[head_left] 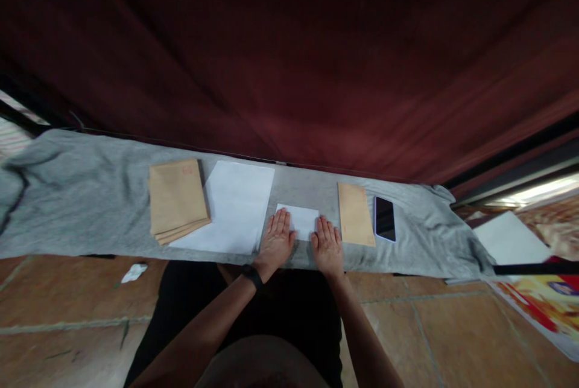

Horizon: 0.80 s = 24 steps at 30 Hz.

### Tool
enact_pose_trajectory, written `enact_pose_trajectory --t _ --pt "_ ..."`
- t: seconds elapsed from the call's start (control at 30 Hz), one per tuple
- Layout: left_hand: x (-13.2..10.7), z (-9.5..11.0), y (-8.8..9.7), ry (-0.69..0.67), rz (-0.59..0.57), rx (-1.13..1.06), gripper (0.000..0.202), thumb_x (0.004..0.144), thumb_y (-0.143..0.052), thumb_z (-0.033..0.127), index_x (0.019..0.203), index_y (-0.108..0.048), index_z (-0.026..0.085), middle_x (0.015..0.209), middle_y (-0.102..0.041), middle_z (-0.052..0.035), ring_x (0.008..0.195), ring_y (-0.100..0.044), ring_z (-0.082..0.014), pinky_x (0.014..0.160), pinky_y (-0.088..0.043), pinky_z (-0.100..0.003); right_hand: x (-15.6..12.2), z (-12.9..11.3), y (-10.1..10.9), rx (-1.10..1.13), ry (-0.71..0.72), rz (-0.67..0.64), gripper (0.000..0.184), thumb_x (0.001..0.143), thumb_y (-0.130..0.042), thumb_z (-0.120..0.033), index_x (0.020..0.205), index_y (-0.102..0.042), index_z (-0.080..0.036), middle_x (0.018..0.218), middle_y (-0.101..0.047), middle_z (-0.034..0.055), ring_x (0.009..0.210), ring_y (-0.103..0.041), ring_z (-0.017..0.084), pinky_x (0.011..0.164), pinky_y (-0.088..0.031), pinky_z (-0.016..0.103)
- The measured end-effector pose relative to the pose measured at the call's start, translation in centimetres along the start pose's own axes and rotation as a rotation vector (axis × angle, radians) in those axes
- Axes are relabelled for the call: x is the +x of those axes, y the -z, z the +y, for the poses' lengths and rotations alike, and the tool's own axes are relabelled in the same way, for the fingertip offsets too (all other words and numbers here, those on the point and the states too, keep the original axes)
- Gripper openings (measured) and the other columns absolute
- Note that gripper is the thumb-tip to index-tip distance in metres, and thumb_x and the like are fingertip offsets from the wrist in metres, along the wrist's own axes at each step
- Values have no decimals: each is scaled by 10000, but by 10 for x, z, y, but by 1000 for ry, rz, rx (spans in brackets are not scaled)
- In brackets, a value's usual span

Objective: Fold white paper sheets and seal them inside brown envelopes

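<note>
Wearing dark trousers [294, 302] and, on the left wrist, a black band [252, 277]. Resting the left hand [275, 242] palm down over the left edge of a small white paper [304, 222], fingers nearly together, thumb apart. Resting the right hand [328, 248] palm down at the right edge, fingers slightly spread, thumb apart. Having the paper flat between both hands, on a surface [113, 201] draped in grey cloth [58, 195]. Showing a brown envelope [357, 213] just beside the right hand, then a phone [385, 219], dark screen up. Showing larger white sheets [239, 201] leftward, partly under stacked brown envelopes [176, 195]. Facing dark red fabric [280, 86] beyond the far edge
</note>
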<state>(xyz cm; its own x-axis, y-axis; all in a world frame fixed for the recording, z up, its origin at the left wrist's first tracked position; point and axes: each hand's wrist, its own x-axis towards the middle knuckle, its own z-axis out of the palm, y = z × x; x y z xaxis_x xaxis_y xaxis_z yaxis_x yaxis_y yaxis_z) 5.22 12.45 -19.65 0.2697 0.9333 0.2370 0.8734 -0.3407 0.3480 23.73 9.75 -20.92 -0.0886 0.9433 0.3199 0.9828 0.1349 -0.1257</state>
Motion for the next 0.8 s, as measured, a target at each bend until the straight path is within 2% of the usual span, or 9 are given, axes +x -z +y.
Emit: enact_pose_trajectory --t 0.13,0.2,0.27,0.37,0.43,0.5,0.6,0.7,0.8 --pt "-1 -4 0 182 4 -117 535 957 -405 248 1439 -430 17 1571 -351 -226 1472 -322 -291 1195 -335 -444 0 0 0 0 7 -1 531 1050 -284 -331 1529 -356 -112 1540 -438 138 1433 -379 268 1177 -261 483" --pt "2 -9 -1 296 -7 -197 526 946 -445 259 1436 -449 68 1567 -377 -195 1450 -371 -273 1161 -395 -408 0 -1 0 3 3 2 531 1050 -287 -333 1525 -362 -108 1537 -443 138 1431 -383 269 1178 -258 485" --pt "7 -16 -1 383 -5 -307 511 919 -502 275 1407 -496 124 1520 -459 -167 1407 -441 -282 1124 -439 -429 0 -2 0 7 -4 9 527 1048 -295 -329 1524 -367 -114 1534 -447 139 1431 -385 268 1177 -262 487" --pt "14 -26 -1 454 70 -529 493 850 -570 251 1337 -570 168 1328 -634 -136 1226 -608 -290 1019 -519 -461 0 -2 1 20 -9 16 519 1042 -315 -308 1525 -367 -126 1530 -453 141 1432 -387 259 1176 -270 490" --pt "15 -31 -1 483 111 -645 536 819 -580 214 1353 -559 181 1138 -713 -95 1026 -690 -254 901 -574 -426 0 -2 3 36 -14 16 510 1038 -325 -295 1514 -386 -124 1526 -459 142 1433 -386 257 1179 -271 491" --pt "14 -33 1 510 113 -715 599 811 -567 186 1407 -510 180 967 -729 -52 845 -706 -212 779 -593 -374 -1 -3 6 65 -24 20 496 1038 -328 -287 1494 -418 -115 1515 -474 142 1434 -386 254 1184 -274 489" --pt "12 -28 8 579 119 -882 651 790 -573 167 1435 -481 162 846 -701 -19 710 -675 -182 690 -570 -331 -3 -8 12 145 24 20 502 1033 -351 -299 1498 -408 -119 1505 -488 139 1434 -390 243 1187 -292 481" --pt "13 -12 24 637 158 -1096 680 734 -651 175 1401 -520 158 825 -679 -7 705 -655 -174 688 -547 -314 -3 -20 19 245 130 -10 572 1008 -424 -335 1537 -339 -135 1534 -449 134 1426 -405 245 1193 -300 486" --pt "17 5 44 615 161 -1295 681 699 -741 219 1354 -562 164 846 -679 -10 738 -647 -163 691 -530 -283 2 -31 27 364 76 -17 539 991 -396 -246 1518 -386 -131 1513 -476 136 1383 -467 243 1163 -363 451"
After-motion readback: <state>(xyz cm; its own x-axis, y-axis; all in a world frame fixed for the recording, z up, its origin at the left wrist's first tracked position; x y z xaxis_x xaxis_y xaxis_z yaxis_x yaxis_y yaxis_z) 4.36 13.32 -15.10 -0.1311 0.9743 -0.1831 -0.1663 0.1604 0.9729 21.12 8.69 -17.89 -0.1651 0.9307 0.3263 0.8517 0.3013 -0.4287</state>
